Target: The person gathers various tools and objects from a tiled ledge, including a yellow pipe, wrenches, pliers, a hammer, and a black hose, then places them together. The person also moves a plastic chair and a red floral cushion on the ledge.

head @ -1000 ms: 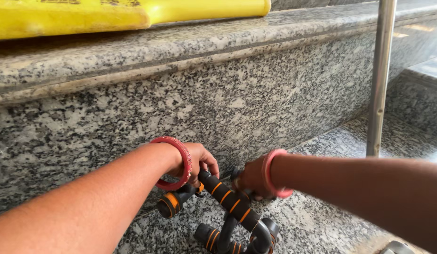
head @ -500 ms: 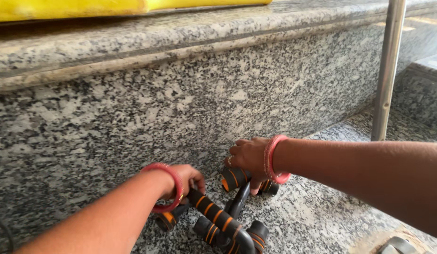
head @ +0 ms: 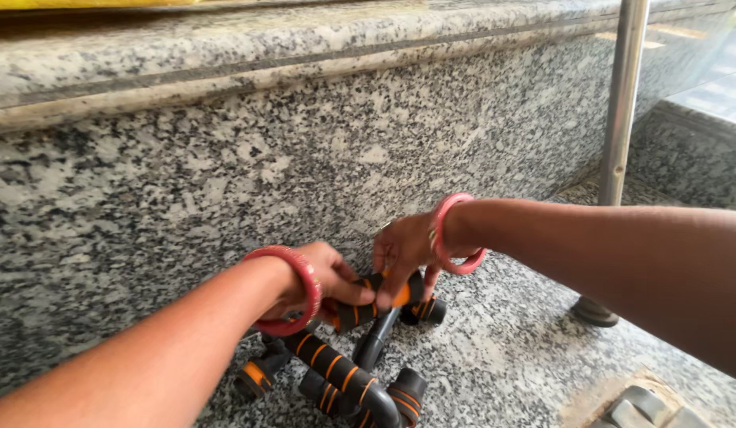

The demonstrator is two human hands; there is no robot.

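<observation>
Fingers [head: 354, 290] of the left hand [head: 324, 279] clench the near end of a push-up bar handle [head: 376, 299], foam-padded black with orange rings. Its long axis runs left to right between both hands. At its far end the right hand [head: 404, 250] curls loosely over the grip. A second push-up bar [head: 336, 372], same ribbed foam on curved black tube, lies just below on the speckled granite floor [head: 503, 364]. Behind rises a polished granite step [head: 305, 158]; a steel post [head: 617, 119] stands right.
</observation>
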